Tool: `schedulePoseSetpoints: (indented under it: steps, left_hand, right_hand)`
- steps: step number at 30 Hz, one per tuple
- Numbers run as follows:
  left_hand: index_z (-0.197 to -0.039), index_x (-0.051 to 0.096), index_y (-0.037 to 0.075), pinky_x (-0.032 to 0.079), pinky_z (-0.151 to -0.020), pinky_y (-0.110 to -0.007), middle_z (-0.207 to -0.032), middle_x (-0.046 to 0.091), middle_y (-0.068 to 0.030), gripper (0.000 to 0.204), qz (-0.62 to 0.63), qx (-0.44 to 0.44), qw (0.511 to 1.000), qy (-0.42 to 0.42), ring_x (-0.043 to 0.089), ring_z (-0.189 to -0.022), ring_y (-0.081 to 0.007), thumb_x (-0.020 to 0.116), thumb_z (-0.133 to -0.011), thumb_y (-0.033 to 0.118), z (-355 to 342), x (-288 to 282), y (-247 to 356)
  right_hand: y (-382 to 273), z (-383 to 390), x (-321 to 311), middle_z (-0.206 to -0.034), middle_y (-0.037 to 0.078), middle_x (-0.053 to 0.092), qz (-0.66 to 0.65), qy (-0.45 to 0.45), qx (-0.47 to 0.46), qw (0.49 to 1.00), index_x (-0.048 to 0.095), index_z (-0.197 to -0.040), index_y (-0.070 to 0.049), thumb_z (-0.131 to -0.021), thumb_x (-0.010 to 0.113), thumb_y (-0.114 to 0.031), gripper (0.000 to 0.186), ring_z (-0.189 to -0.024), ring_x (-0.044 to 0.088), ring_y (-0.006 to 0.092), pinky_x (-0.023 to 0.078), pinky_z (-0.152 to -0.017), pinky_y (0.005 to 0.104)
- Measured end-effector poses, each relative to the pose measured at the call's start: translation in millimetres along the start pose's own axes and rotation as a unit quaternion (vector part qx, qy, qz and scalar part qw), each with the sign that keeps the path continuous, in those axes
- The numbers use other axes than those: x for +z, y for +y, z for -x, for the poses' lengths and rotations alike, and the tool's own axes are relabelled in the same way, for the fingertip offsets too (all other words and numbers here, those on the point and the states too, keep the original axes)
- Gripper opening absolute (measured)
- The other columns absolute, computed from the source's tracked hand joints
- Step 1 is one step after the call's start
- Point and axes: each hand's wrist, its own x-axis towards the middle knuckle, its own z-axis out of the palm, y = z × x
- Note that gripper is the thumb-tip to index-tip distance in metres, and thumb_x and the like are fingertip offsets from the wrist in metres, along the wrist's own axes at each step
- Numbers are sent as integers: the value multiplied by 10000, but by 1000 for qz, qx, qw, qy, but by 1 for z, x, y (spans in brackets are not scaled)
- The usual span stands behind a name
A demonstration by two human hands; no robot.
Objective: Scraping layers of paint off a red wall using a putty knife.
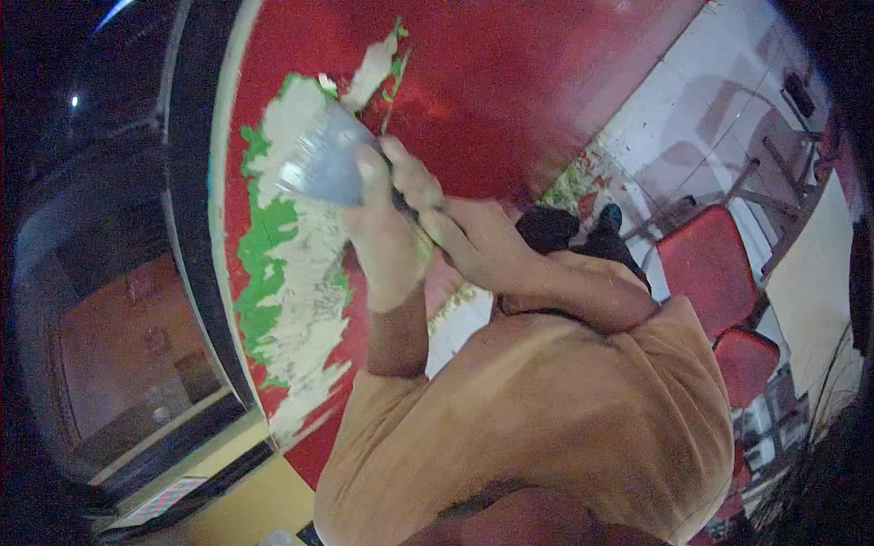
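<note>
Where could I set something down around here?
White floor tiles look open between the glossy red wall and the thin dark furniture legs, though partly shadowed. Crowded: nearer in, with green-and-pale paint flakes and a square red seat; likewise the broad metal scraper, held by left hand and right hand.

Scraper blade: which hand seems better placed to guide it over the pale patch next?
Probably the left hand: it is nearer the pale patch, a digit seemingly against the blade; the right hand wraps the handle farther right.
</note>
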Motion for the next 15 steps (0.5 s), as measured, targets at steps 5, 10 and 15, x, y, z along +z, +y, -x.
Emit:
schedulePoseSetpoints:
  steps: [5,10,15]
  left_hand:
    - [-864,475,57,331,-497,-229,-645,386,13,253,25,-11,1000,-14,361,-548,-87,438,-947,293,-9,0,-4]
    - [-862,480,60,326,-472,-235,-648,394,16,257,-33,-34,999,2,379,-544,-82,463,-936,305,6,-5,-18]
    - [-871,481,46,338,-465,-221,-648,418,1,220,13,-12,1000,0,382,-526,-94,459,-938,254,-15,12,-3]
  right_hand:
    - [-6,-17,-11,-628,158,542,44,-16,7,999,565,-867,27,-913,432,-276,335,-598,580,207,444,-575,366]
    - [0,4,-9,-635,162,538,19,-13,54,998,557,-853,36,-920,424,-281,350,-579,532,190,441,-588,366]
    - [2,-15,-10,-629,165,526,7,25,-5,1000,550,-839,38,-923,422,-288,360,-595,525,184,437,-598,354]
